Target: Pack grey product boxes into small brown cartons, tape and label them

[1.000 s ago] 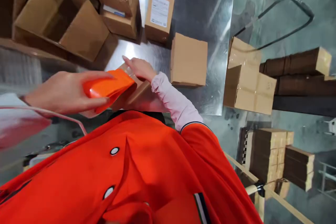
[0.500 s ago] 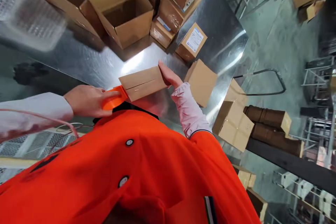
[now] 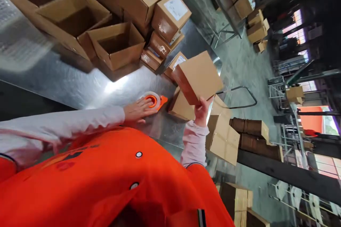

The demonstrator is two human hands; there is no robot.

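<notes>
My right hand (image 3: 202, 110) is closed on the lower edge of a small brown carton (image 3: 201, 74), holding it raised and tilted beyond the front of the table. Under it, another brown carton (image 3: 182, 104) sits on the metal table. An orange tape dispenser (image 3: 157, 102) with a roll of clear tape lies on the metal surface. My left hand (image 3: 137, 110) rests flat beside it, fingers stretched out and the fingertips touching the roll, thumb apart. Behind the raised carton, a labelled small carton (image 3: 176, 63) is partly hidden.
Open cartons (image 3: 117, 46) line the back left of the metal table (image 3: 117, 88), near a blurred white basket (image 3: 18, 39). Labelled closed cartons (image 3: 170, 16) are stacked at the back. Right of the table stand more cartons (image 3: 223, 138) and a black bent handle (image 3: 250, 94).
The carton has gone from in front of me up and to the right in my right hand. My left hand has brought the tape dispenser onto the table and loosened its fingers. The view has shifted.
</notes>
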